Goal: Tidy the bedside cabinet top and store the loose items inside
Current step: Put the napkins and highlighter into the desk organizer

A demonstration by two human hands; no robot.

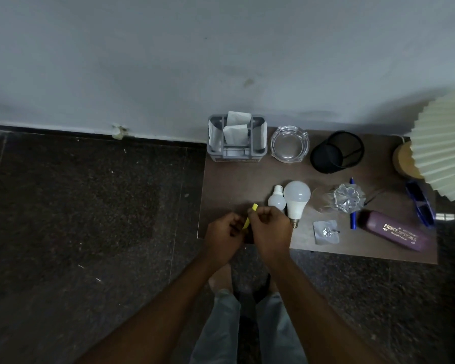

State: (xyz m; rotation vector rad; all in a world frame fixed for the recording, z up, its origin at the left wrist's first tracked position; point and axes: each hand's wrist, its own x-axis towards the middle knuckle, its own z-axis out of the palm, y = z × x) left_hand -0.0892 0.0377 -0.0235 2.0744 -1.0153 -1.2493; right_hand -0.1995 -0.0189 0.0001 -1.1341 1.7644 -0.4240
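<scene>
Over the front left corner of the brown cabinet top [237, 179], my left hand [222, 236] and my right hand [269, 229] are close together, both pinching a thin yellow strip [250, 216] that stands between them. Something dark sits under the hands; I cannot tell what it is. Loose on the top lie a small white bulb [277, 199], a large white bulb [296, 199], a clear crumpled wrapper [346, 198], a blue pen [353, 216], a metal hook on a clear pad [325, 231], a maroon spectacle case [394, 229] and blue glasses [420, 203].
At the back stand a grey caddy with tissues [237, 139], a glass ashtray [289, 143] and a black mesh cup [336, 151]. A pleated lamp shade [447, 143] overhangs the right end. The wall is right behind; dark speckled floor [90, 206] lies to the left.
</scene>
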